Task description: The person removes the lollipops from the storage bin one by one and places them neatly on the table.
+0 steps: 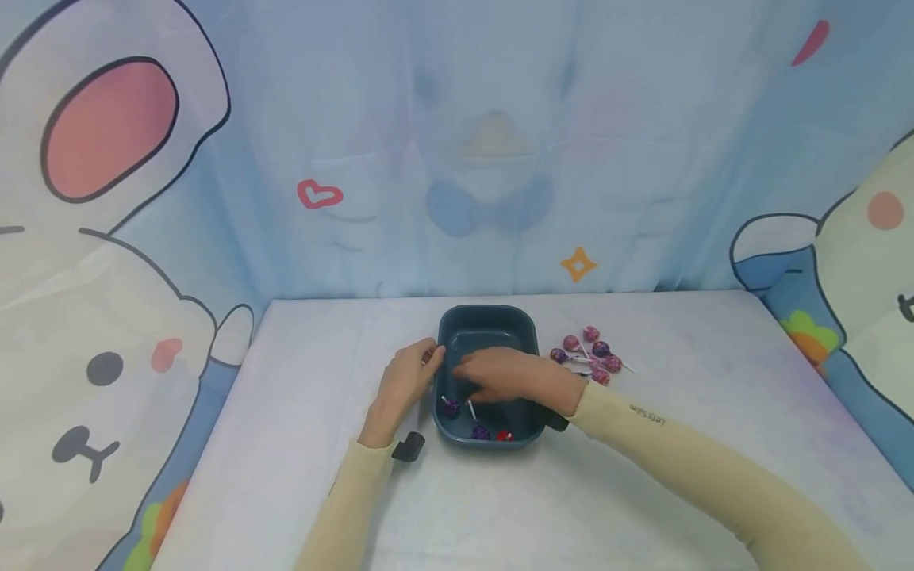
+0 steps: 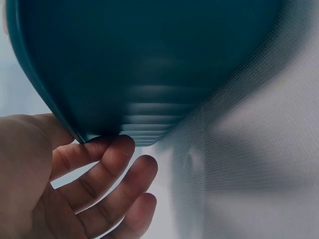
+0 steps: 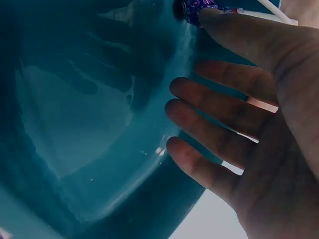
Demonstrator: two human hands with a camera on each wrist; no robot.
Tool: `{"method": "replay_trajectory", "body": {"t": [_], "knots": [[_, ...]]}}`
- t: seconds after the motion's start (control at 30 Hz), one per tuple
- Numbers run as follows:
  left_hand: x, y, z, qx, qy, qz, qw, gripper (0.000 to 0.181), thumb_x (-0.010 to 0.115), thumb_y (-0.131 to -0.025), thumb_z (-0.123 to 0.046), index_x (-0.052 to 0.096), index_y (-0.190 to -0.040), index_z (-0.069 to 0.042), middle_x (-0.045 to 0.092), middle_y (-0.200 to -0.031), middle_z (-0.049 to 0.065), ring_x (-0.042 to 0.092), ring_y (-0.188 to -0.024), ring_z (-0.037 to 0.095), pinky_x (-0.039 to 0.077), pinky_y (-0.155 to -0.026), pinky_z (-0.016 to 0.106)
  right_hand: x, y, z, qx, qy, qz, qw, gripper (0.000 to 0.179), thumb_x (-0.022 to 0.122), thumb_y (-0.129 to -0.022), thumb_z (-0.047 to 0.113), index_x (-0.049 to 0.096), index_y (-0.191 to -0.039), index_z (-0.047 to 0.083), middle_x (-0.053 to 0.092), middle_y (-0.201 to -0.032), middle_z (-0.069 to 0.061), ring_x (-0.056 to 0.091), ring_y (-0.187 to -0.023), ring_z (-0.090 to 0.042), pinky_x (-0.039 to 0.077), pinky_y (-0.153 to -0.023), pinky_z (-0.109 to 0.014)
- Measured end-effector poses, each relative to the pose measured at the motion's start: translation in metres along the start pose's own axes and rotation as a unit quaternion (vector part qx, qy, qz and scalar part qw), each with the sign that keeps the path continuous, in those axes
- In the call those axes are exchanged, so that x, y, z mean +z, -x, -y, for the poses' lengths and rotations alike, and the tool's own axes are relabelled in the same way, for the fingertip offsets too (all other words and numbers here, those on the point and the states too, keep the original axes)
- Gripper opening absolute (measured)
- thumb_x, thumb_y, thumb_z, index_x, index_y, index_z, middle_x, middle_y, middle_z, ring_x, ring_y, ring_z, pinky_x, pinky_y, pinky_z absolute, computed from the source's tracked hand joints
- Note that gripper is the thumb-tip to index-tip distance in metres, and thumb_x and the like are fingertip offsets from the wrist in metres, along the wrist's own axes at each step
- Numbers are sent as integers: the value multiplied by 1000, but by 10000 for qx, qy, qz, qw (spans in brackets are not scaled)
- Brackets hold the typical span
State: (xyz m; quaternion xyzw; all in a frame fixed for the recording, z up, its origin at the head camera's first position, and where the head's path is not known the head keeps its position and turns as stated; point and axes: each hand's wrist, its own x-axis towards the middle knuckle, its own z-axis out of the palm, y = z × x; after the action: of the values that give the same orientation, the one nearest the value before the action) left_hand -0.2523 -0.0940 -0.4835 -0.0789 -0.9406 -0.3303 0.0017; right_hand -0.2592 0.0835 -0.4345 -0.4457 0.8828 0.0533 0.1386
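Lollipops [image 1: 481, 432] lie in two places, some inside a dark blue tray [image 1: 493, 325] and others out on the white-topped table [image 1: 721, 381]. Behind everything hangs a big pale-blue backdrop [image 1: 493, 262], with a cartoon rabbit [image 1: 136, 293] filling its 9 o'clock side and another pale cartoon figure [image 1: 867, 277] at 3 o'clock. Across the table come two arms in cream, the left sleeve [image 1: 346, 503] from 7 o'clock and the right sleeve [image 1: 685, 452] from 4, this one bearing small dark lettering. The tray sits with one end near the table's far edge, a rounded rectangle with its long sides running from 12 to 6. At its 9-to-10 o'clock side the left hand [image 1: 405, 377] has a narrow grip, thumb and fingers pinching the rim. The right hand [image 1: 503, 373] hangs inside, its wrist across the 3 o'clock side; that grip is wide, fingers loose and apart from the thumb, and whether the thumb touches the purple lollipop [image 3: 193, 10] by its tip I can't tell. Smallest are the sweets: a cluster [image 1: 612, 363] of pink and purple ones just off the tray's 2-to-3 o'clock side, and within the tray a purple one at 8, another purple and a red one [image 1: 505, 436] near 6.
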Motion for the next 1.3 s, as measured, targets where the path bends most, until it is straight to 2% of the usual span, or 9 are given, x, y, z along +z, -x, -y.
{"method": "replay_trajectory", "body": {"t": [0.2, 0.4, 0.63, 0.8, 1.3], "knots": [[1, -2, 1, 96, -16, -43, 9999, 27, 42, -95, -41, 56, -85, -20, 59, -75, -4, 52, -62, 12, 41, -54, 26, 1, -4, 2, 14, -80, 159, 9998, 47, 68, -80, 41, 58, -119, 16, 65, -107, 1, 61, -98, -14, 47, -87, -34], [0, -2, 0, 63, -39, -59, 10000, 28, 42, -95, -42, 57, -86, -20, 62, -79, -4, 53, -64, 11, 41, -56, 26, 1, -7, 7, -34, -161, 275, 9995, 42, 68, -80, 41, 61, -113, 17, 65, -100, 3, 62, -90, -12, 48, -85, -33], [1, -1, -1, 13, -22, -53, 10000, 28, 41, -95, -42, 57, -86, -21, 62, -79, -5, 53, -64, 11, 41, -56, 26, 3, -12, 11, -228, -143, 273, 9993, 38, 67, -81, 40, 62, -113, 21, 65, -102, 5, 61, -96, -11, 47, -89, -33], [0, -1, -1, -39, -14, -37, 10000, 28, 41, -95, -43, 57, -87, -21, 62, -80, -5, 54, -64, 11, 42, -56, 26, 2, -16, 12, -320, -46, 274, 9991, 33, 66, -82, 39, 63, -110, 21, 65, -100, 5, 62, -92, -11, 48, -86, -31], [0, 0, -1, -77, 2, 19, 10000, 28, 41, -95, -42, 56, -86, -20, 60, -76, -4, 52, -61, 12, 40, -54, 26, 4, -21, 18, -247, 105, 349, 9990, 35, 66, -82, 39, 62, -112, 21, 64, -101, 5, 61, -91, -10, 49, -84, -30]]}}
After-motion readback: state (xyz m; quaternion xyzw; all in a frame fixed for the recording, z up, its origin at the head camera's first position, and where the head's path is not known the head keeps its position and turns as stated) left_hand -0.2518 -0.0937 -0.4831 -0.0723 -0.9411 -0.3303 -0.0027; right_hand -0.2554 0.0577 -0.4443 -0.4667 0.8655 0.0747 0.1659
